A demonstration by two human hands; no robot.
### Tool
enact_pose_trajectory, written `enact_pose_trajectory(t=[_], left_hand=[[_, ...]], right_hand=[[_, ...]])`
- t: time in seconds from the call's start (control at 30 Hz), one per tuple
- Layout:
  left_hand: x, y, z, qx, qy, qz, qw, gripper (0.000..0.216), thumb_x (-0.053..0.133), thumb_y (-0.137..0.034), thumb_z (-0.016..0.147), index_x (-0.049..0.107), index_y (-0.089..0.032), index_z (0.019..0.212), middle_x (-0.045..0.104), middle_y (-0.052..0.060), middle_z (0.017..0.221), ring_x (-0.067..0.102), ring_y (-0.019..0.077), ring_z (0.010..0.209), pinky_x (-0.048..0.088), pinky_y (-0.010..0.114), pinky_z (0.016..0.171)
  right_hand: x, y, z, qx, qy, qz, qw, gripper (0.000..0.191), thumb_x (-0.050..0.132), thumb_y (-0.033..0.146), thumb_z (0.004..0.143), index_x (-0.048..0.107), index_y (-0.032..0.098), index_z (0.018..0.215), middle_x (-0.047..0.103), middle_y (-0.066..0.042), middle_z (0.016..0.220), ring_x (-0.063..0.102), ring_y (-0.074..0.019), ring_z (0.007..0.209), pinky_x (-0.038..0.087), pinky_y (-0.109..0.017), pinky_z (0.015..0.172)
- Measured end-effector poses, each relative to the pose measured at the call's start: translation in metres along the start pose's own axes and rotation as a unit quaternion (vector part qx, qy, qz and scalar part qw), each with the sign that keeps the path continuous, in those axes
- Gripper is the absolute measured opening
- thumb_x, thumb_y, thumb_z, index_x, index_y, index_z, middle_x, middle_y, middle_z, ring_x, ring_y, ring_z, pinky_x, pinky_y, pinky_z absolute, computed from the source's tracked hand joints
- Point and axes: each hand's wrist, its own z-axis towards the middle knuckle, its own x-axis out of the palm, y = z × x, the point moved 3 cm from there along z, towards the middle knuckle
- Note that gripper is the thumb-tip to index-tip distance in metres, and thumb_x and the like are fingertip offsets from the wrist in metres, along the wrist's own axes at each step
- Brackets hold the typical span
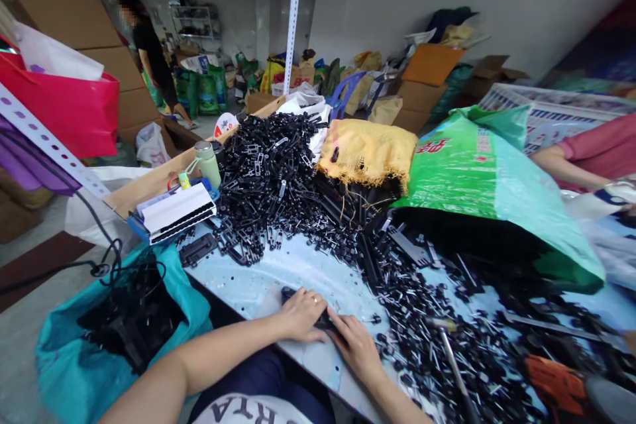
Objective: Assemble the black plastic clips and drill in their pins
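Two bare hands rest at the near edge of a pale bench [278,271], meeting over a small black plastic part [325,322]. Left hand [302,313] lies palm down, fingers curled onto the part; right hand [358,344] presses its fingers together against the same piece. Behind them rises a large heap of black plastic parts [278,185]. A yellow sack [368,152] and a green bag [477,172] lie farther back. A teal bag [74,371] sits at the left.
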Motion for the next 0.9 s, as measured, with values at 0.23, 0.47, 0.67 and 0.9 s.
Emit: enact_pose_trajectory(t=[0.23,0.47,0.67,0.9], left_hand=[[-0.003,0.002,0.002,-0.012,-0.016,-0.004,1.0,0.045,0.061,-0.043,0.077,0.05,-0.013,0.109,0.059,0.011,0.103,0.053,0.0244,0.1,0.04,0.037,0.085],[-0.012,0.012,-0.07,-0.183,-0.115,0.039,0.975,0.032,0.044,-0.038,0.087,0.062,-0.012,0.084,0.064,0.014,0.083,0.058,0.0261,0.088,0.043,0.04,0.078],[-0.005,0.014,-0.077,-0.355,0.054,0.006,0.933,0.042,0.041,-0.044,0.086,0.066,-0.011,0.084,0.066,0.013,0.078,0.064,0.0239,0.076,0.045,0.032,0.066],[0.002,0.015,-0.063,-0.412,0.047,-0.006,0.91,0.039,0.04,-0.037,0.086,0.069,-0.011,0.084,0.069,0.015,0.08,0.066,0.0257,0.078,0.046,0.032,0.068]], right_hand=[[-0.005,-0.015,0.01,-0.048,0.091,-0.002,0.995,0.046,0.048,0.033,0.089,0.042,0.025,0.134,0.063,-0.006,0.085,0.06,-0.0177,0.075,0.052,-0.029,0.065],[-0.014,0.021,0.032,-0.023,0.012,-0.041,0.999,0.045,0.049,0.028,0.089,0.043,0.022,0.133,0.061,-0.011,0.106,0.057,-0.0228,0.093,0.047,-0.038,0.079],[0.031,0.057,0.081,-0.056,0.14,0.035,0.988,0.04,0.037,0.031,0.093,0.046,0.019,0.13,0.056,-0.01,0.119,0.053,-0.0204,0.104,0.045,-0.034,0.087],[0.046,0.056,0.082,-0.013,0.143,0.007,0.99,0.037,0.035,0.032,0.095,0.05,0.022,0.127,0.058,-0.009,0.115,0.052,-0.0201,0.096,0.043,-0.033,0.079]])
